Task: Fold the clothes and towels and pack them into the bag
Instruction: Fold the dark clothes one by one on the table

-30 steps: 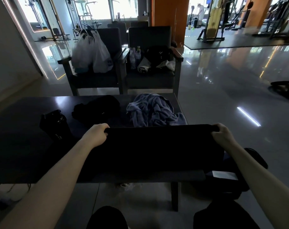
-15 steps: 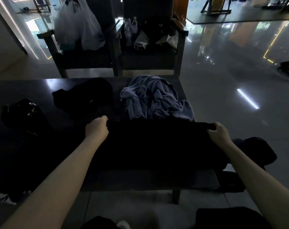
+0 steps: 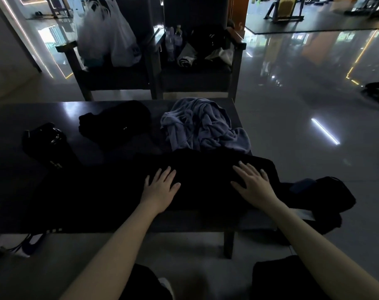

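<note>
Grip released: left hand [image 3: 160,187] and right hand [image 3: 252,184] lay spread fingers [image 3: 168,173] atop black garment [image 3: 205,172].

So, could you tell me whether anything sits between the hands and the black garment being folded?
Nothing visible does: the left hand and right hand both lie flat on the black garment. The crumpled blue towel lies behind it, at its far edge.

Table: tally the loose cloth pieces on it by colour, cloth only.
Black: 2, the flattened garment at the near edge and the crumpled garment behind it.
Blue-grey: 1, the crumpled towel.
Total: 3.
</note>
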Motion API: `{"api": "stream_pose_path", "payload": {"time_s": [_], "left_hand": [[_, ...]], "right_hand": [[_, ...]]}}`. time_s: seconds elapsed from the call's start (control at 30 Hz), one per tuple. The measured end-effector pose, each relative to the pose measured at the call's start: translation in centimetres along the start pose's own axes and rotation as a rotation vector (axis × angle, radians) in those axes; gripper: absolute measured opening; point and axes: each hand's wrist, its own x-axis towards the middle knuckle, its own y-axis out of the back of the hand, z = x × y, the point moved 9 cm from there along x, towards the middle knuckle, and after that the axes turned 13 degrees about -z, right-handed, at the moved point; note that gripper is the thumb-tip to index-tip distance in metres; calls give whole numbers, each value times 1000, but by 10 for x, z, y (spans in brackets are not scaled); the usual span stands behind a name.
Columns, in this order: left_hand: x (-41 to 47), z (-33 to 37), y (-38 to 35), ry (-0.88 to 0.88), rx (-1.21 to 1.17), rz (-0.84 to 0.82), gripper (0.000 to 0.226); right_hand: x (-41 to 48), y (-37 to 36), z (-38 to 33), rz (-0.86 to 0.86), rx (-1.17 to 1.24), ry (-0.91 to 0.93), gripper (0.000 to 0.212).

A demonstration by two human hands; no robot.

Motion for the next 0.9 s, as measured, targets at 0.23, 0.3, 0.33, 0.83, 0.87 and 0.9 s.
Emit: {"api": "stream_pose_path", "payload": {"time_s": [0.23, 0.3, 0.33, 0.83, 0.87, 0.9], "left_hand": [[2, -5, -1, 8, 21, 53, 58], [1, -6, -2, 22, 27, 54, 58], [0, -7, -2, 39, 32, 60, 59], [-87, 9, 21, 36, -51, 494, 29], [-98, 6, 24, 79, -122, 513, 30], [-101, -4, 19, 165, -246, 450, 35]], "right_hand": [[-2, -14, 4, -53, -34, -47, 58], [-3, -14, 3, -61, -35, -46, 58], [-3, -14, 3, -68, -39, -50, 58], [-33, -31, -40, -115, -76, 18, 58], [-35, -32, -40, -115, -75, 23, 58], [-36, -33, -40, -113, -70, 23, 58]]}}
